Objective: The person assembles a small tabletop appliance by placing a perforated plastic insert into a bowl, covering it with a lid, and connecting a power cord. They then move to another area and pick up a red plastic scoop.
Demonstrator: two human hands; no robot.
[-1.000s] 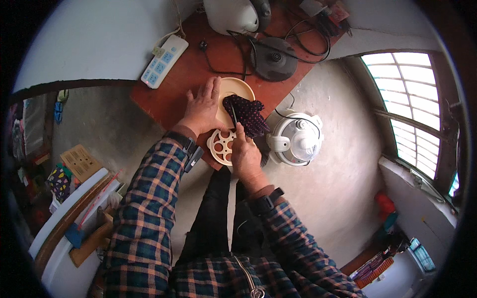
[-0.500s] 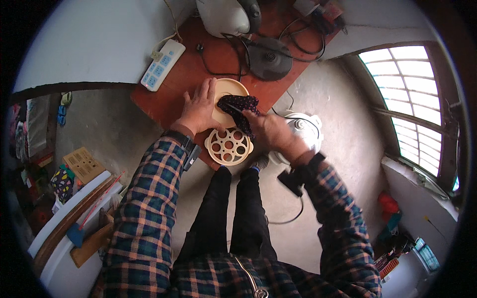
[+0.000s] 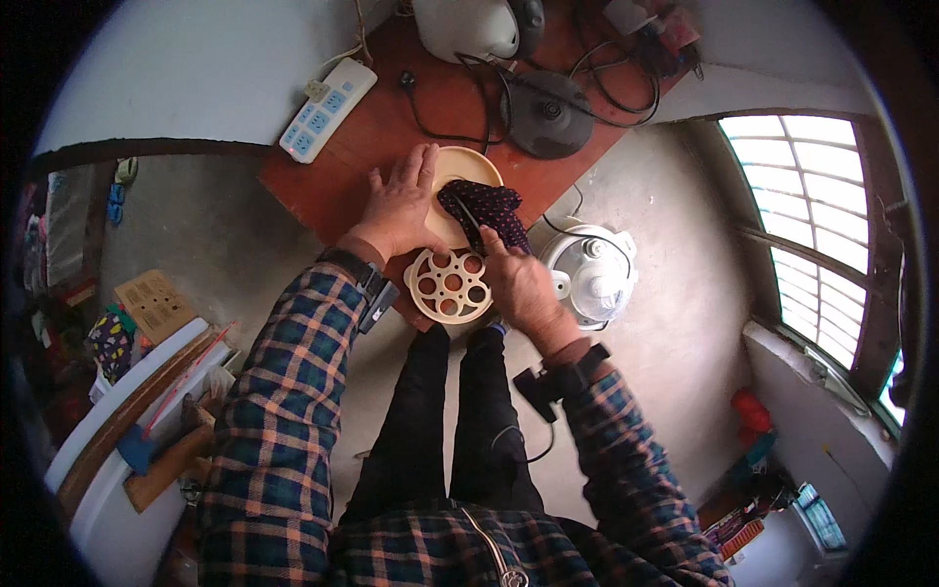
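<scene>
On the red-brown table [image 3: 323,201], a round cream dish [image 3: 448,231] lies under my left hand [image 3: 396,207]. The thumb and fingers of that hand hold its left rim. A dark cloth with small dots [image 3: 494,203] is bunched over the dish's right side. My right hand [image 3: 528,293] is closed against the cloth, index finger stretched along it. A thin, light-coloured strip, perhaps a tool's blade, shows across the cloth by the fingertip; what holds it is hidden. Near the table corner, a cream disc with round holes [image 3: 463,294] sits just below the dish.
A white power strip [image 3: 329,110] lies at the table's left. Behind are a white kettle [image 3: 468,29], its dark round base [image 3: 550,115] and black cables. On the floor at right stands a white appliance [image 3: 593,279]. A barred window is at far right; a cardboard box [image 3: 162,306] is at left.
My right hand has moved down along the cloth, now lower beside the holed disc. My left hand stays on the dish. The whole view has shifted slightly.
</scene>
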